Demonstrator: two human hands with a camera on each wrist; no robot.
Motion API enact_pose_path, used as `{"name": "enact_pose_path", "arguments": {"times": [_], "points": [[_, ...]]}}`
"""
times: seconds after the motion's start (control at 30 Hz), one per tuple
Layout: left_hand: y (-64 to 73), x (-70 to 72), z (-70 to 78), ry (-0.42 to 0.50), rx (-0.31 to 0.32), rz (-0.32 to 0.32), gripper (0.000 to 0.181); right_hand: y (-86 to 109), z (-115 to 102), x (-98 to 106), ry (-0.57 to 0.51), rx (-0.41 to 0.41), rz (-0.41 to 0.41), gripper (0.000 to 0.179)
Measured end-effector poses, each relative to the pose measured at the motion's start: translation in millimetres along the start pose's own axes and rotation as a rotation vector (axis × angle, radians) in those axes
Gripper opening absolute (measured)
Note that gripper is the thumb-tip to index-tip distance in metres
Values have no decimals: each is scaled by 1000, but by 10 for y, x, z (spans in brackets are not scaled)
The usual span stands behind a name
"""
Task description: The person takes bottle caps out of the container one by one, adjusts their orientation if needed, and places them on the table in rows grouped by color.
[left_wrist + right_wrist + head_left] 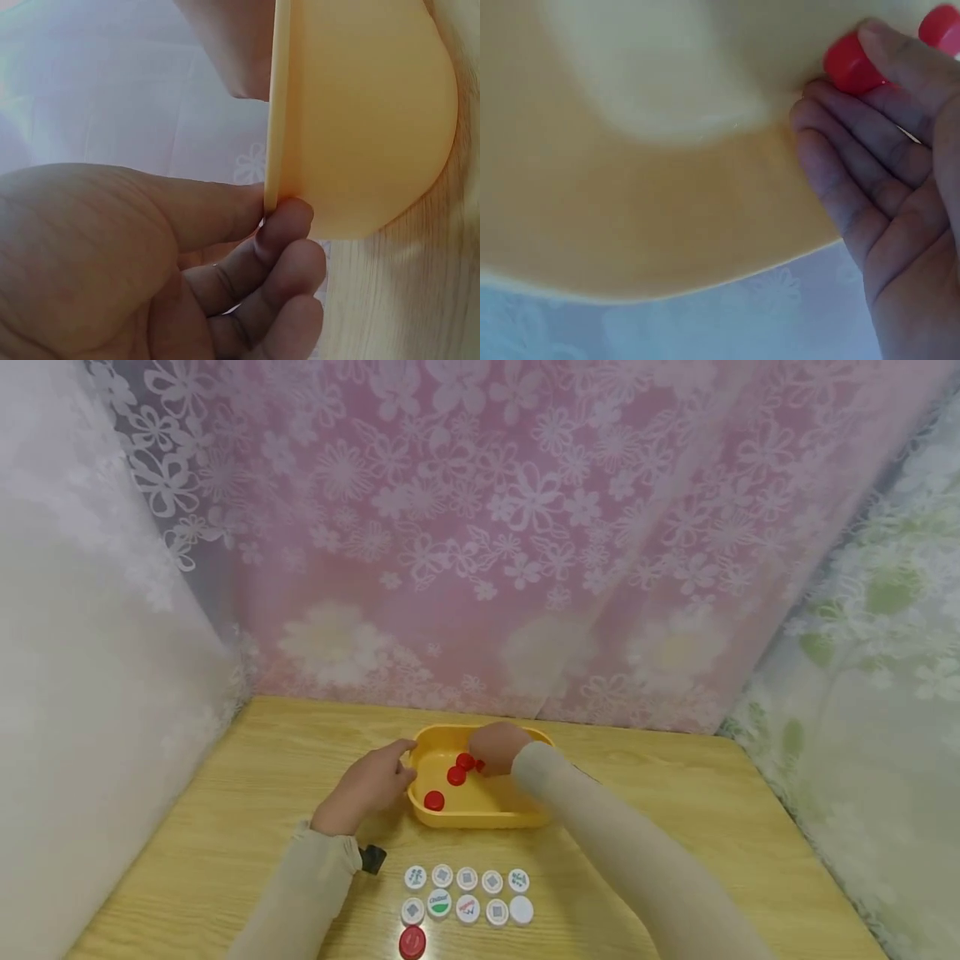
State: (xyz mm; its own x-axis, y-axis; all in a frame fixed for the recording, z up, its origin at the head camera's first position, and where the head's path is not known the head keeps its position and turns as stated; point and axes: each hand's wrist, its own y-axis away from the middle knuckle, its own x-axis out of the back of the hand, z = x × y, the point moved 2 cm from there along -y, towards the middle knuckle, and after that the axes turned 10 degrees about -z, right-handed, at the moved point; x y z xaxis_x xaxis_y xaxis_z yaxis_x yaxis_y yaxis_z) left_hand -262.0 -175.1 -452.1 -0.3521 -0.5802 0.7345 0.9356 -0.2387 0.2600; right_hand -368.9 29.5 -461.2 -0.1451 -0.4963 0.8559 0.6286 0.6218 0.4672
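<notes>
A yellow plastic basin (480, 820) stands on the wooden table, with several red bottle caps (434, 801) lying in it. My left hand (372, 785) pinches the basin's left rim between thumb and fingers, as the left wrist view (247, 247) also makes plain. Inside the basin, near its far wall, my right hand (498, 748) pinches a red bottle cap (849, 66) between thumb and fingertips. Another red cap (941, 28) is just beyond the thumb in the right wrist view. My right forearm covers the basin's right side in the head view.
Two rows of white bottle caps (467, 878), some printed, lie on the table (262, 793) in front of the basin. One red cap (412, 942) lies below their left end. A pink floral curtain (480, 568) hangs behind the table, with pale cloth at both sides.
</notes>
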Motion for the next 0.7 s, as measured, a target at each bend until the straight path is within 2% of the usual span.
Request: {"name": "enact_pose_path", "arguments": {"times": [0.07, 0.17, 0.27, 0.33, 0.4, 0.5, 0.6, 0.7], "points": [[-17, -14, -9, -3, 6, -9, 53, 75, 32, 35, -66, 1, 50, 23], [-38, -27, -20, -8, 8, -3, 53, 316, -59, 212, -163, 37, 190, 15], [-51, -45, -9, -20, -5, -7, 53, 742, -345, 371, -233, 90, 342, 21], [-54, -58, 2, -26, -17, -10, 53, 1056, -605, 357, -270, 147, 408, 29], [-54, -67, 12, -24, -15, -12, 53, 1335, -890, 264, -305, 207, 416, 31], [-39, -59, 27, -25, -4, -11, 53, 1589, -1270, 6, -297, 306, 388, 23], [-25, -39, 35, -38, 1, -16, 53, 1647, -1539, -289, -191, 406, 374, 14], [-21, -27, 30, -55, -4, -24, 53, 1615, -1679, -499, -97, 472, 365, 18]]}}
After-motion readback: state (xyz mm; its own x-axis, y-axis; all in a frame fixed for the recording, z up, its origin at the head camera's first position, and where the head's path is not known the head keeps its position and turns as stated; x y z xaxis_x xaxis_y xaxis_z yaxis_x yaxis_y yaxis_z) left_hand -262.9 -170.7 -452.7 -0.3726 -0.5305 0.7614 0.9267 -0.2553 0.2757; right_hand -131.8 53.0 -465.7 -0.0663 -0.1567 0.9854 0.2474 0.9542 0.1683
